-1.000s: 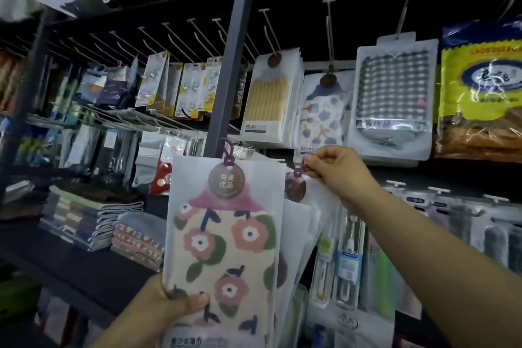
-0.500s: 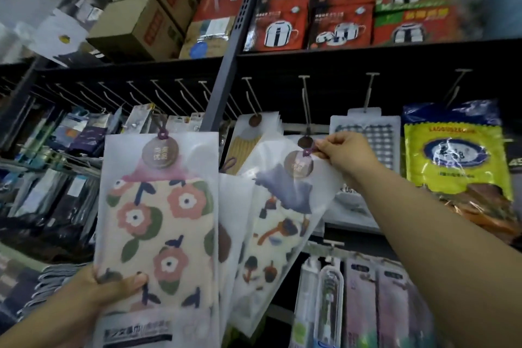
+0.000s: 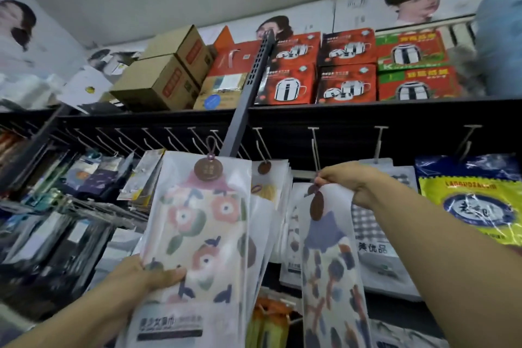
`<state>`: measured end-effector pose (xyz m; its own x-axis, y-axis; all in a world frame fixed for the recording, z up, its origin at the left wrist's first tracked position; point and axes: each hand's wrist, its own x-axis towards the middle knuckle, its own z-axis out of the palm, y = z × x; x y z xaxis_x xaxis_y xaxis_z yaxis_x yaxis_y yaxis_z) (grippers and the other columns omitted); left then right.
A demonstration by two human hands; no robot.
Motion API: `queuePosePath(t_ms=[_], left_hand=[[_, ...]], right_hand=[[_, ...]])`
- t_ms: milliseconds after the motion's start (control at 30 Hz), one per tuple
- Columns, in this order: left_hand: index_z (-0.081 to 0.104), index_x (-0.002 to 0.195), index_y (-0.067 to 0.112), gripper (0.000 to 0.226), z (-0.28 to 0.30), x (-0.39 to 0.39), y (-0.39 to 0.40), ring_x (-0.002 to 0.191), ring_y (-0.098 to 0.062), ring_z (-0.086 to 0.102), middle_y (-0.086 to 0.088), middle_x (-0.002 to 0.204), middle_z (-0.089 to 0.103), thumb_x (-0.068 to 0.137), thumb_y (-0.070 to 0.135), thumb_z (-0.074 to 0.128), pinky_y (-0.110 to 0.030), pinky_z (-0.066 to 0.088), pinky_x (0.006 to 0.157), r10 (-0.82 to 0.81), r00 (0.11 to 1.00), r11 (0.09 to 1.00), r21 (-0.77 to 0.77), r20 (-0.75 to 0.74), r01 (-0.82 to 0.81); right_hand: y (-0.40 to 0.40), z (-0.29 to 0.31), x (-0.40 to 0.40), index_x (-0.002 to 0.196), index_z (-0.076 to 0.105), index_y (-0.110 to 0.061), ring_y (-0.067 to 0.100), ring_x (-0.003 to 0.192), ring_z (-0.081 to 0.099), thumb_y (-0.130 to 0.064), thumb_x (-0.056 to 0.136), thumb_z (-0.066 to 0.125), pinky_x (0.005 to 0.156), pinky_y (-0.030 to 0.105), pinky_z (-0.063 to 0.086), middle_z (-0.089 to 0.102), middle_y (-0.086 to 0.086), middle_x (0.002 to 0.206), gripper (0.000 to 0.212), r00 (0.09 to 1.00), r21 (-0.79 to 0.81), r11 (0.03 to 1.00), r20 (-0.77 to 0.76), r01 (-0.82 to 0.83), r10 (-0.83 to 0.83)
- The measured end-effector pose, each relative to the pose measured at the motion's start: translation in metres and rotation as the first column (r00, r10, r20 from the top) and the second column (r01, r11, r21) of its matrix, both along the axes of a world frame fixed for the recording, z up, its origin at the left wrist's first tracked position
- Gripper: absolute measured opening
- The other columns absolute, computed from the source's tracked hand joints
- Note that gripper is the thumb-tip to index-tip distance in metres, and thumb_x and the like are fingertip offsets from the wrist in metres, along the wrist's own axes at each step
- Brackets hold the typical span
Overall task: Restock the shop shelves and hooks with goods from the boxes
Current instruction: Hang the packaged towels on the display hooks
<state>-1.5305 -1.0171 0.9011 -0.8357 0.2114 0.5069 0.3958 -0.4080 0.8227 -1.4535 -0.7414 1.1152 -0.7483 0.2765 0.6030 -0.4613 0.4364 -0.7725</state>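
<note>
My left hand (image 3: 144, 274) grips the lower edge of a stack of bagged hand towels; the front one is a flower-print towel pack (image 3: 197, 232) with a brown round tag and a loop on top. My right hand (image 3: 350, 181) pinches the top loop of a mushroom-print towel pack (image 3: 330, 263), which hangs down edge-on just below a metal hook (image 3: 315, 147). Whether the loop is on the hook cannot be told. More packs of the same kind hang behind it.
A row of bare metal hooks (image 3: 175, 138) runs under the top shelf (image 3: 367, 107). A yellow-and-blue bag (image 3: 474, 200) hangs at the right, a checked cloth pack (image 3: 372, 223) behind my right arm. Cardboard boxes (image 3: 166, 70) and red pot boxes (image 3: 347, 65) stand on top. A dark upright post (image 3: 248, 93) divides the rack.
The view has tilted upward. My right hand has carried the mushroom-print pack up and right to just under the hook, and it now hangs straight. My left hand has raised the stack.
</note>
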Motion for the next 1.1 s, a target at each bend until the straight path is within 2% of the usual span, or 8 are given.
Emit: queuePosePath(t_ms=[167, 333, 467, 567, 667, 767, 967, 1100], left_hand=[[0.063, 0.106, -0.006, 0.043, 0.031, -0.012, 0.013, 0.078, -0.041, 0.071, -0.027, 0.092, 0.071, 0.065, 0.002, 0.075, -0.047, 0.060, 0.067, 0.060, 0.998, 0.998, 0.008, -0.031, -0.060], [0.065, 0.105, -0.005, 0.034, 0.061, -0.033, 0.034, 0.079, -0.038, 0.071, -0.024, 0.091, 0.072, 0.072, -0.001, 0.073, -0.040, 0.060, 0.062, 0.104, 0.991, 0.992, 0.083, -0.087, -0.097], [0.065, 0.106, -0.003, 0.035, 0.086, -0.052, 0.043, 0.082, -0.039, 0.071, -0.023, 0.091, 0.073, 0.073, 0.001, 0.075, -0.049, 0.058, 0.076, 0.117, 0.987, 0.989, 0.100, -0.114, -0.106], [0.066, 0.106, -0.003, 0.038, 0.103, -0.065, 0.049, 0.083, -0.040, 0.071, -0.023, 0.091, 0.073, 0.071, 0.005, 0.078, -0.052, 0.056, 0.080, 0.123, 0.985, 0.990, 0.077, -0.120, -0.114], [0.065, 0.104, -0.002, 0.032, 0.115, -0.073, 0.054, 0.079, -0.039, 0.071, -0.022, 0.088, 0.073, 0.075, 0.004, 0.076, -0.047, 0.058, 0.074, 0.135, 0.981, 0.990, 0.052, -0.136, -0.129], [0.067, 0.099, -0.001, 0.023, 0.121, -0.072, 0.053, 0.074, -0.034, 0.072, -0.016, 0.083, 0.075, 0.078, 0.001, 0.074, -0.040, 0.058, 0.068, 0.184, 0.963, 0.981, -0.026, -0.197, -0.193], [0.068, 0.089, 0.002, 0.012, 0.123, -0.067, 0.049, 0.058, -0.021, 0.071, -0.008, 0.070, 0.075, 0.078, -0.003, 0.073, -0.022, 0.052, 0.046, 0.216, 0.932, 0.962, -0.100, -0.291, -0.254], [0.069, 0.094, 0.001, 0.016, 0.120, -0.069, 0.047, 0.071, -0.031, 0.073, -0.014, 0.080, 0.075, 0.078, -0.002, 0.072, -0.034, 0.058, 0.062, 0.198, 0.928, 0.958, -0.138, -0.315, -0.251]], right_hand=[[0.000, 0.012, 0.012, 0.080, 0.063, 0.004, 0.017, 0.070, 0.065, 0.001, 0.090, 0.058, 0.054, 0.021, 0.058, 0.066, 0.017, 0.079, 0.012, 0.974, -0.097, 0.978, -0.149, -0.187, 0.172], [-0.004, 0.021, 0.012, 0.079, 0.062, 0.003, 0.012, 0.051, 0.066, 0.006, 0.088, 0.058, 0.051, 0.021, 0.057, 0.063, 0.016, 0.075, 0.011, 0.932, -0.130, 0.961, -0.304, -0.246, 0.197], [-0.004, 0.031, 0.004, 0.078, 0.061, 0.003, 0.016, 0.060, 0.067, 0.008, 0.087, 0.059, 0.050, 0.019, 0.055, 0.063, 0.016, 0.078, 0.010, 0.899, -0.158, 0.954, -0.403, -0.255, 0.173], [-0.006, 0.039, -0.005, 0.077, 0.062, 0.001, 0.014, 0.062, 0.066, 0.006, 0.087, 0.061, 0.049, 0.017, 0.054, 0.064, 0.015, 0.078, 0.010, 0.901, -0.123, 0.968, -0.407, -0.218, 0.151], [-0.007, 0.048, -0.015, 0.080, 0.064, -0.002, 0.007, 0.053, 0.065, 0.002, 0.087, 0.063, 0.045, 0.015, 0.051, 0.065, 0.011, 0.075, 0.009, 0.909, -0.061, 0.992, -0.408, -0.115, 0.080], [-0.004, 0.049, -0.025, 0.085, 0.065, -0.003, 0.011, 0.061, 0.061, -0.002, 0.088, 0.064, 0.043, 0.013, 0.048, 0.063, 0.009, 0.075, 0.003, 0.927, 0.009, 1.000, -0.375, 0.024, -0.019], [0.003, 0.045, -0.056, 0.080, 0.065, -0.002, 0.016, 0.067, 0.062, 0.000, 0.089, 0.062, 0.073, 0.026, 0.055, 0.064, 0.011, 0.075, 0.009, 0.929, 0.023, 0.996, -0.362, 0.086, -0.072], [0.007, 0.051, -0.071, 0.079, 0.061, -0.008, 0.016, 0.066, 0.063, 0.002, 0.087, 0.064, 0.071, 0.028, 0.056, 0.064, 0.010, 0.076, 0.013, 0.897, -0.031, 0.997, -0.437, 0.064, -0.071]])
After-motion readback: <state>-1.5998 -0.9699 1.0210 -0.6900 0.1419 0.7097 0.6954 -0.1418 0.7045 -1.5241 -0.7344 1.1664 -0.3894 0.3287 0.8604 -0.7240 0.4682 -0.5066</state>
